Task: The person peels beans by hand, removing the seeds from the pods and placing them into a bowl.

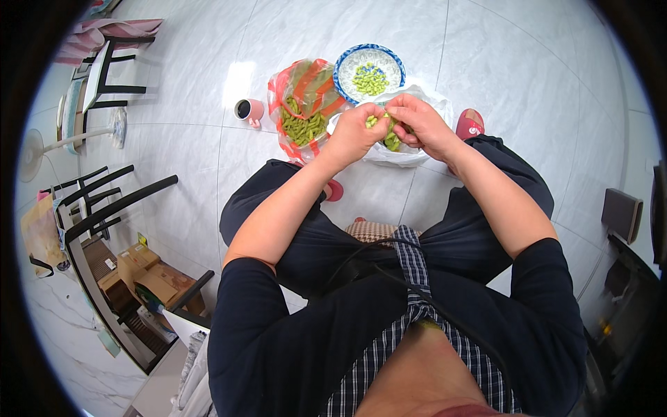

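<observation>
Before my chest, my left hand [358, 131] and my right hand [421, 125] meet fingertip to fingertip. They pinch a small green bean pod [386, 115] between them, mostly covered by the fingers. Directly below sits a white plastic bag [398, 158] with green pods or husks [392, 142] inside; my hands hide part of it. Beyond the hands, a blue-rimmed patterned bowl [337, 78] holds shelled green beans [370, 82]. To its left stands an open red-striped clear plastic bag [311, 86] full of unshelled pods [302, 129].
A pink mug [255, 110] with dark liquid stands on the tiled floor [177, 140] left of the striped bag. My feet wear red slippers [470, 124]. Further left are black-framed chairs [120, 89], a white fan [34, 151] and cardboard boxes [161, 284].
</observation>
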`<control>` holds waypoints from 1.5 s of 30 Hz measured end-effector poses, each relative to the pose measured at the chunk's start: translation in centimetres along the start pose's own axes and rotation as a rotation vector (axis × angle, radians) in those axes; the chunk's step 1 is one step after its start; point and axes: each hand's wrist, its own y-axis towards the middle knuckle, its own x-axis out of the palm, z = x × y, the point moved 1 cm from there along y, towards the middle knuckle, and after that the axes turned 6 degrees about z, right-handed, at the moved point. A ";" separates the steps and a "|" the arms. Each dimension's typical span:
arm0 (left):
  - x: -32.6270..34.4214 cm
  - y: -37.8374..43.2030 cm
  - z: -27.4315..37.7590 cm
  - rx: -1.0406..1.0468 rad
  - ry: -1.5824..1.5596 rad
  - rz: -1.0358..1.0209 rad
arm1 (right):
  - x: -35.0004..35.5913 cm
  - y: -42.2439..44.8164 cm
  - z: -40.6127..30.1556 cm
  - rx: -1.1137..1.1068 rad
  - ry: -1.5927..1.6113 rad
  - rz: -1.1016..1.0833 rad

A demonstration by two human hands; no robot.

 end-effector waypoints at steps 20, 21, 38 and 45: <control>-0.2 -0.3 0.1 0.010 0.038 0.023 | -1.0 0.8 0.8 -0.018 -0.064 -0.093; -0.2 -0.3 0.1 0.008 0.039 0.021 | -1.0 0.8 0.9 -0.019 -0.066 -0.082; 0.2 -0.2 0.1 -0.229 -0.309 -0.007 | -0.5 0.5 0.6 -0.042 -0.081 -0.046; 0.1 -0.1 0.3 -0.364 -0.410 -0.027 | -0.9 1.0 1.4 -0.135 -0.105 -0.044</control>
